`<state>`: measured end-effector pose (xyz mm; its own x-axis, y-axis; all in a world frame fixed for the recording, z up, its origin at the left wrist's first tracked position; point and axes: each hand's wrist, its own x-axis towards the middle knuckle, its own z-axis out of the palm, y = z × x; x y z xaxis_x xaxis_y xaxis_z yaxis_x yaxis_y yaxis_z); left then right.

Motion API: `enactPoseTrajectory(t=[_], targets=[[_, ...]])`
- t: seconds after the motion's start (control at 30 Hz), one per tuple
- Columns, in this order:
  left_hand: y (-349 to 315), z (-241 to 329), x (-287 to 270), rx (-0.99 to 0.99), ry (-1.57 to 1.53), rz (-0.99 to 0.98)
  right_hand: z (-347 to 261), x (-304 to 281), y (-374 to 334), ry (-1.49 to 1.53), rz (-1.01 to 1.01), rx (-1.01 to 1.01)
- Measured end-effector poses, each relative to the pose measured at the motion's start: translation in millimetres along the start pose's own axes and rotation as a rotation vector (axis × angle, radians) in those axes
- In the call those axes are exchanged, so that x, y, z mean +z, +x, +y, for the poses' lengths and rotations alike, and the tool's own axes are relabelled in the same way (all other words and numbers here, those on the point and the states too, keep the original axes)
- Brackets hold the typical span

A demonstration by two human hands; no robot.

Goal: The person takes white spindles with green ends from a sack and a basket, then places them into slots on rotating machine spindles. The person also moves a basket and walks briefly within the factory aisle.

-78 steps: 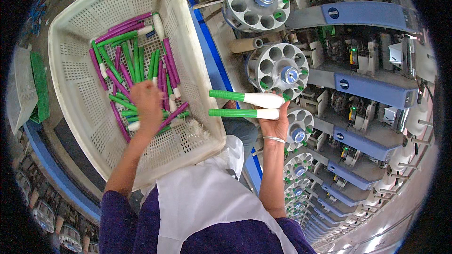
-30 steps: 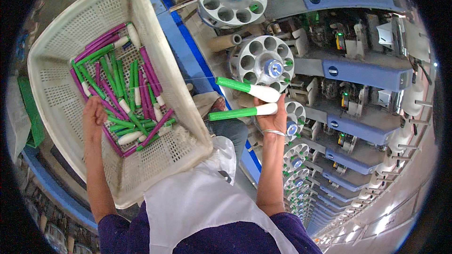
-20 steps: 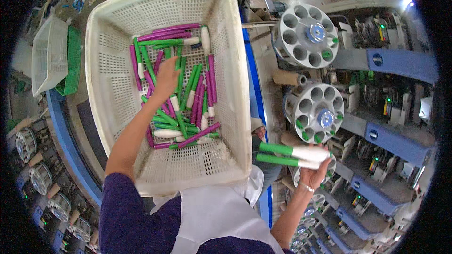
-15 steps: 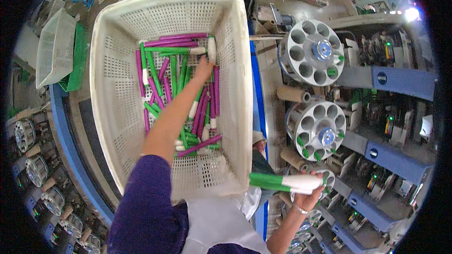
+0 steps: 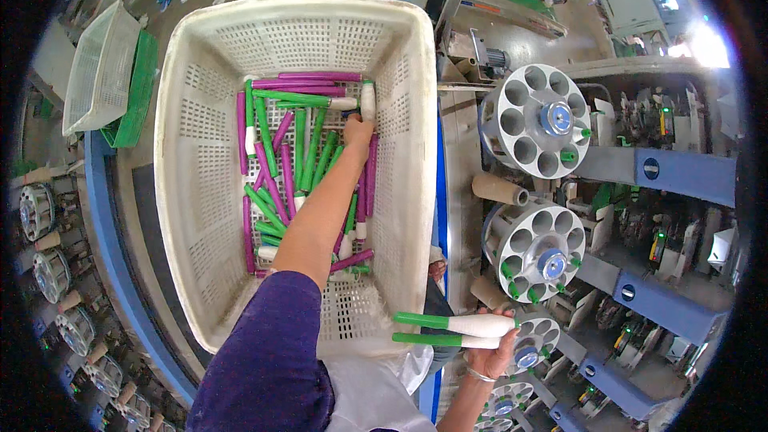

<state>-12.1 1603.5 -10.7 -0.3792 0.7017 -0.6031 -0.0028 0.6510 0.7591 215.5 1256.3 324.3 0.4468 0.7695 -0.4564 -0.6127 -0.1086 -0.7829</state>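
Note:
My left hand [image 5: 359, 133] reaches into a large white slatted plastic basket [image 5: 178, 192]. Its fingers close round the lower end of a white-wound yarn bobbin [image 5: 367, 99] near the basket's right wall; the fingertips are partly hidden. Around it lie several purple tubes [image 5: 320, 76] and green tubes [image 5: 300, 140], some with white yarn on them. To the right of the basket, my right hand [image 5: 498, 352] grips two green-tubed bobbins [image 5: 480, 325] by their white yarn ends. Their bare green ends point left, spread slightly apart.
Along the right stand machines with round grey multi-hole holders [image 5: 518, 120], some holes carrying green tubes. A brown cone [image 5: 500, 189] sits between two holders. Blue machine arms [image 5: 684, 176] extend rightward. At the left are another white basket [image 5: 100, 72], a green crate [image 5: 132, 100] and a blue rail [image 5: 108, 208].
My right hand has shifted slightly left, and its two bobbins now show apart. My left hand stays by the same bobbin. The view has shifted, so the basket appears slightly lower.

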Motion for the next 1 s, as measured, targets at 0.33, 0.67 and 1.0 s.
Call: enactPoseTrajectory(t=[0.33, 0.67, 1.0], targets=[[-35, 35, -36, -0.115, -0.282, -0.494, 18, 45, -2, -0.039, -0.065, 0.137], [-209, 110, -125, 1.402, 0.378, -0.111, 11, 101, 11, -0.295, -0.230, 0.043], [-225, 107, -161, 1.634, 0.676, -0.268, 4, 114, -3, -0.342, -0.182, -0.194]])
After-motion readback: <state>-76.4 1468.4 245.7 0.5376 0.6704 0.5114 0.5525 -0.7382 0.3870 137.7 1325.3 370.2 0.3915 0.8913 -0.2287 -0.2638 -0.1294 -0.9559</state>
